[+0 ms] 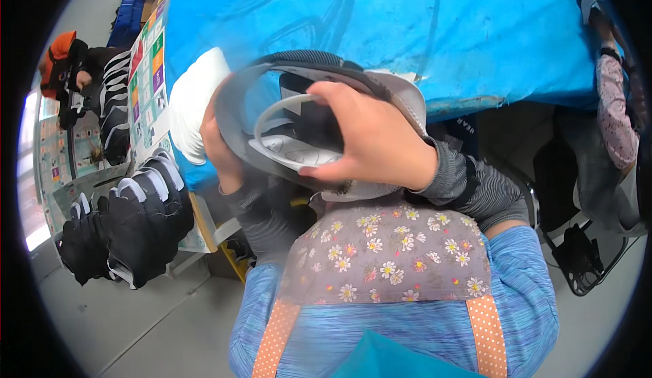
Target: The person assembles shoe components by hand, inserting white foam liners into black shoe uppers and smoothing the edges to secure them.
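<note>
A grey and black cap point(309, 60) is held up in front of me, its hollow inside facing me and a light grey brim-like piece at its right. My left hand point(219, 144) grips the cap's left side, fingers partly hidden behind it. My right hand point(380, 133) reaches over the opening, thumb and fingers curved around a pale, thin, hoop-like band point(261, 121) inside the cap. Whether this band is a separate insert or part of the cap, I cannot tell. A white rounded bundle point(197, 103) lies just left of my left hand.
Blue sheeting point(475, 31) covers the table ahead. Stacks of black caps with grey stripes point(146, 222) stand at the left, by a printed board point(146, 86). Another person point(85, 72) is at the far left; someone's patterned sleeve point(617, 110) shows at the right, near a dark chair point(577, 259).
</note>
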`<state>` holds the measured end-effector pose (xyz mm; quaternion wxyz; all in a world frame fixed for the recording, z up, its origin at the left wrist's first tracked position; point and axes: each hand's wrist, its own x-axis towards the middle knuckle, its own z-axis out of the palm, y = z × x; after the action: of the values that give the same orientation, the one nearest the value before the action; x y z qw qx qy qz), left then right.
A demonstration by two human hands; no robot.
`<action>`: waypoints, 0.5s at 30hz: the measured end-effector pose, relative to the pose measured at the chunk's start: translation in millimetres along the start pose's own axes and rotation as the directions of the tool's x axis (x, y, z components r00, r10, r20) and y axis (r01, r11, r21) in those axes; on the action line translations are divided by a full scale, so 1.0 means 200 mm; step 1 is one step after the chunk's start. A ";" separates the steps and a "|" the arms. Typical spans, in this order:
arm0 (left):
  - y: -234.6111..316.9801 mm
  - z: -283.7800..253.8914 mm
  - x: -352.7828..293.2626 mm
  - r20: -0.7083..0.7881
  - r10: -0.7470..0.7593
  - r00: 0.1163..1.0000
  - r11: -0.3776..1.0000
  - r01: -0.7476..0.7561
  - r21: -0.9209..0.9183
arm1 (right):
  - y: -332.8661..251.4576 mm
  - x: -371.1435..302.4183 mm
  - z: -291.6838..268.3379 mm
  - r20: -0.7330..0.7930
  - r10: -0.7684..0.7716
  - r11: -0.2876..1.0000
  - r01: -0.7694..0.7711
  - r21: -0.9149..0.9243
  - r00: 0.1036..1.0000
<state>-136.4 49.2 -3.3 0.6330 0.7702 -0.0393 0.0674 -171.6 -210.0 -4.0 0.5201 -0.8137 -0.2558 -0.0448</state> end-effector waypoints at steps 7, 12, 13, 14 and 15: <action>0.03 0.06 -0.02 -0.016 -0.117 0.993 0.993 0.117 -0.001 | 0.03 0.05 0.10 -0.159 -0.092 0.977 0.059 -0.206 0.983; 0.09 0.07 -0.05 0.038 -0.117 0.992 0.992 0.115 0.045 | 0.01 0.06 0.12 -0.174 -0.118 0.961 0.068 -0.268 0.978; 0.08 0.06 -0.05 0.037 -0.119 0.992 0.992 0.117 0.046 | 0.00 0.07 0.11 -0.169 -0.116 0.960 0.066 -0.273 0.979; 0.06 0.04 -0.06 0.054 -0.115 0.992 0.993 0.113 0.037 | -0.01 0.07 0.12 -0.163 -0.114 0.958 0.065 -0.278 0.980; 0.05 0.02 -0.06 0.071 -0.109 0.991 0.994 0.107 0.027 | -0.01 0.08 0.12 -0.163 -0.114 0.958 0.065 -0.278 0.980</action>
<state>-149.3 42.3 3.5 0.6248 0.7805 -0.0197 0.0054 -164.5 -181.9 -8.1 0.4219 -0.8575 -0.2366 -0.1753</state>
